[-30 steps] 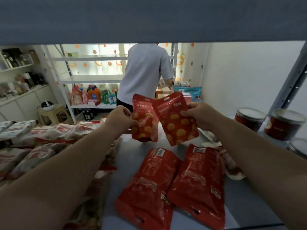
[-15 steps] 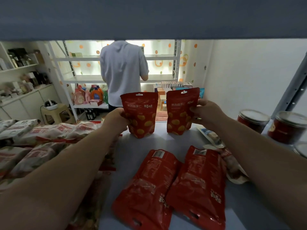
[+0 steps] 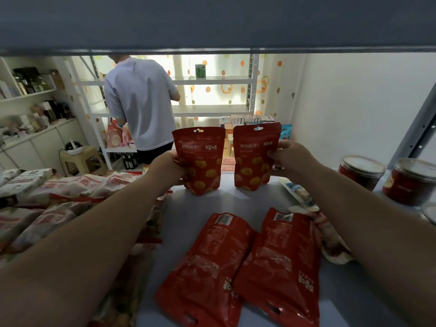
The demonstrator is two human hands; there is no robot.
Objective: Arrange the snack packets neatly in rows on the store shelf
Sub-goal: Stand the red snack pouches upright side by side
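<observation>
On shelf [image 3: 188, 208], 2 packets [image 3: 200, 161], fingers [image 3: 279, 149] partly hidden

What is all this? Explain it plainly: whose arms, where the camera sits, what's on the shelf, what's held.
No machine: these are a person's bare arms, filmed by one camera worn on the head, looking forward and down into a shelf. The left grip holds a red chestnut pouch upright; the right grip holds a second pouch beside it, not touching. Two flat red pouches lie nearer the camera. Pale packets lie at left, lidded jars stand at right. Another person stands beyond.
</observation>
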